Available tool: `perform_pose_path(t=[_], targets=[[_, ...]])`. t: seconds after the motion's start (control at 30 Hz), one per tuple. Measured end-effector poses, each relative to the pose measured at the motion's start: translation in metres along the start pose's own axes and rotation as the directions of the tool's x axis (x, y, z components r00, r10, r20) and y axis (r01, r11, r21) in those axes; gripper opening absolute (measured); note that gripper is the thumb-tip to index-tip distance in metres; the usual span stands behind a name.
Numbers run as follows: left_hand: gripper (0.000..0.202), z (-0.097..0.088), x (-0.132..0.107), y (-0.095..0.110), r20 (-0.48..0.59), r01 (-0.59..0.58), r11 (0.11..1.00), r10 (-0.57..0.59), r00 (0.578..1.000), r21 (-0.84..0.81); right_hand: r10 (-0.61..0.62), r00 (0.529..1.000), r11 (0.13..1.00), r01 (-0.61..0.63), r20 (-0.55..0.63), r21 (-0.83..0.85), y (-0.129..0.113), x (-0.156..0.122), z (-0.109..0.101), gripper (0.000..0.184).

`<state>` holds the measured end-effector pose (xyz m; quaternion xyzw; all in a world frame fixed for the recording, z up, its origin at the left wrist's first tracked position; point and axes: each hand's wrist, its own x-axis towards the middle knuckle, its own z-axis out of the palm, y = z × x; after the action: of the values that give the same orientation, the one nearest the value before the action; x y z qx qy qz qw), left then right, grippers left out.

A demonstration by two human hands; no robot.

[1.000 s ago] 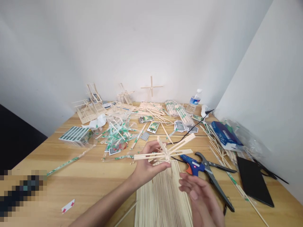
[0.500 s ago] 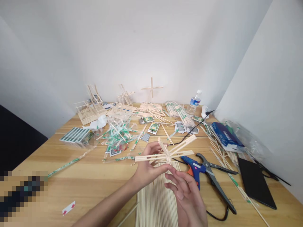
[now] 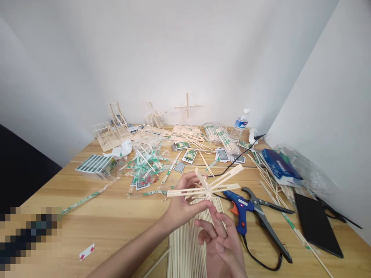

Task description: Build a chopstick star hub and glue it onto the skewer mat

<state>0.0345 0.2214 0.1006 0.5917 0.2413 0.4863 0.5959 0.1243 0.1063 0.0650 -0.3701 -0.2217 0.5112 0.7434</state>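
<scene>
My left hand (image 3: 182,208) is closed round a star-shaped frame of pale wooden sticks (image 3: 208,189), its thumb by the joined middle and its fingers behind. Several arms of the frame stick out to the left, the right and upward. Just below that middle, my right hand (image 3: 223,241) is turned palm up with its fingers apart and loosely bent. One of its fingertips reaches close to the left thumb; whether it touches the frame I cannot tell. Under both hands lies a flat panel of sticks side by side (image 3: 185,251).
A blue glue gun (image 3: 242,206) with its cord lies to the right, beside large black-handled shears (image 3: 263,220). A black tablet-like slab (image 3: 317,224) and a blue box (image 3: 279,166) sit farther right. Torn wrappers (image 3: 147,162), loose sticks and a water bottle (image 3: 239,125) stand farther back.
My right hand has shifted slightly left and turned more palm up, its fingers loosening. My left hand keeps hold of the stick frame. The whole view has moved a little.
</scene>
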Motion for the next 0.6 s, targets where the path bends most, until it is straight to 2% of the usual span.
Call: perform_pose_path(t=[0.1,0.27,0.4,0.47,0.6], targets=[[0.062,0.000,-0.001,0.000,-0.007,0.009,1.000,-0.009,1.000,0.011,-0.010,1.000,0.999,0.009,0.011,0.033,0.002,0.002,-0.001,0.041],[0.063,-0.001,-0.001,-0.003,-0.007,0.012,1.000,-0.012,1.000,0.021,-0.062,0.998,0.994,0.064,0.027,-0.094,0.001,0.005,-0.007,0.041],[0.063,-0.002,-0.001,-0.002,-0.008,0.028,1.000,-0.028,1.000,0.014,-0.062,0.998,0.990,0.065,0.027,-0.125,0.002,0.007,-0.010,0.045],[0.065,-0.001,-0.001,-0.001,-0.004,0.049,0.999,-0.049,0.999,-0.002,-0.043,0.998,0.993,0.047,0.039,-0.111,0.005,0.007,-0.013,0.046],[0.064,-0.002,-0.001,0.000,-0.001,0.048,0.999,-0.048,0.999,-0.009,-0.093,0.995,0.996,0.093,0.028,0.011,0.014,0.009,-0.020,0.042]])
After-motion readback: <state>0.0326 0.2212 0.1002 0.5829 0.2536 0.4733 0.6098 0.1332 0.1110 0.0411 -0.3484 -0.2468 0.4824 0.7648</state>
